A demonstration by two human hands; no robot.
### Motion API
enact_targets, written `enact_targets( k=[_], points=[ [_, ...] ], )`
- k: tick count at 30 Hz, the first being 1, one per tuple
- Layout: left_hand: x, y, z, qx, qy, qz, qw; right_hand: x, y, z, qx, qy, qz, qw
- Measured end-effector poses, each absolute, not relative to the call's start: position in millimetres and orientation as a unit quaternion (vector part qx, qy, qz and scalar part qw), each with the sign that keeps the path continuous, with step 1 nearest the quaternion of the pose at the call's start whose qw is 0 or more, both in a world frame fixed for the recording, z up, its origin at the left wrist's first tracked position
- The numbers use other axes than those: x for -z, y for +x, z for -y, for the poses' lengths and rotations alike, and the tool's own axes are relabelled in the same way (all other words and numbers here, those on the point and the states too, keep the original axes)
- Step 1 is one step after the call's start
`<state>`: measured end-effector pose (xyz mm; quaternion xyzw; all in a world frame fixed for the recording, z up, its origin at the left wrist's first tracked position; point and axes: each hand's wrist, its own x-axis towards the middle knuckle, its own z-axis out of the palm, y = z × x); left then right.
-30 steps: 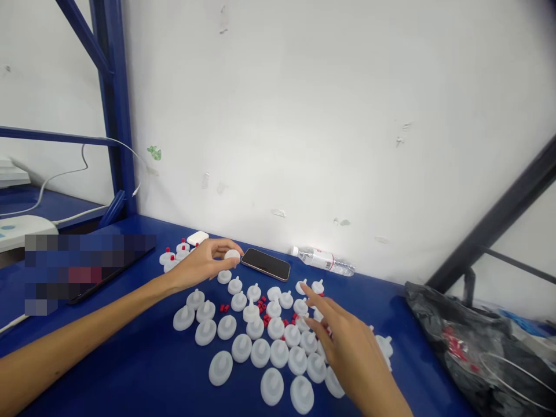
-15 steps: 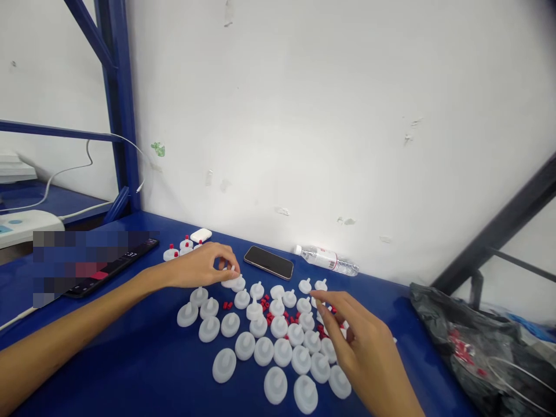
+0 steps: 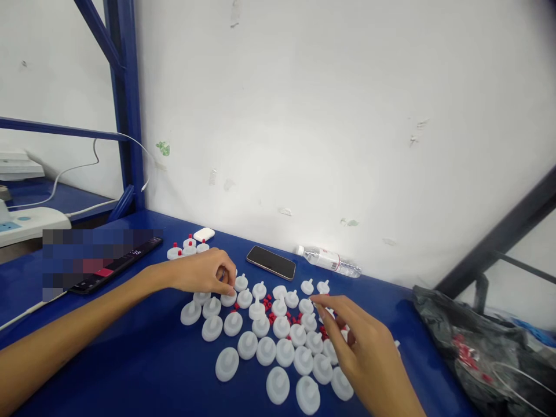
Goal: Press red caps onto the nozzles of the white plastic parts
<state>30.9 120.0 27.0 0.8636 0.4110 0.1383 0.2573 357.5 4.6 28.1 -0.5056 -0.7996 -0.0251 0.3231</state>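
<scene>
Many round white plastic lids (image 3: 284, 352) with upright nozzles are spread over the blue table, with small red caps (image 3: 272, 317) scattered among them. At the left of the spread, my left hand (image 3: 204, 271) pinches a white lid (image 3: 228, 299) by its nozzle, low over the table; its fingertips partly cover the nozzle. My right hand (image 3: 362, 333) is above the right side of the spread, thumb and index finger pinched together near a lid (image 3: 306, 306). Whatever lies between those fingertips is too small to make out. The right hand hides some lids beneath it.
Lids with red caps on their nozzles (image 3: 190, 249) stand at the back left, beside a white case (image 3: 204, 234). Along the wall lie a phone (image 3: 271, 262) and a plastic bottle (image 3: 329, 260). Another phone (image 3: 117, 265) is left; a dark plastic bag (image 3: 460, 336) sits right.
My left hand has brought the white lid down and nearer, to beside the small red caps. The right hand stays almost where it was. The view has shifted slightly.
</scene>
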Motion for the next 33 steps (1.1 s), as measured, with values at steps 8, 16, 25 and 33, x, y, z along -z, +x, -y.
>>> enact_targets(
  k=[8, 16, 25, 33],
  points=[
    [-31.5, 25.1, -129.3, -0.215, 0.827, -0.514, 0.079, -27.8, 359.1, -5.0, 0.024, -0.505, 0.804, 0.314],
    [-15.1, -10.8, -157.3, -0.204, 0.751, -0.621, -0.095, -28.0, 358.8, -5.4, 0.012, -0.496, 0.805, 0.325],
    [-6.3, 3.4, -154.3, -0.161, 0.788, -0.593, -0.045, -26.1, 361.3, -6.3, 0.020, -0.504, 0.804, 0.313],
    [3.4, 10.5, -152.1, -0.169, 0.793, -0.583, -0.048, -27.4, 360.2, -6.3, 0.014, -0.505, 0.805, 0.310]
  ],
)
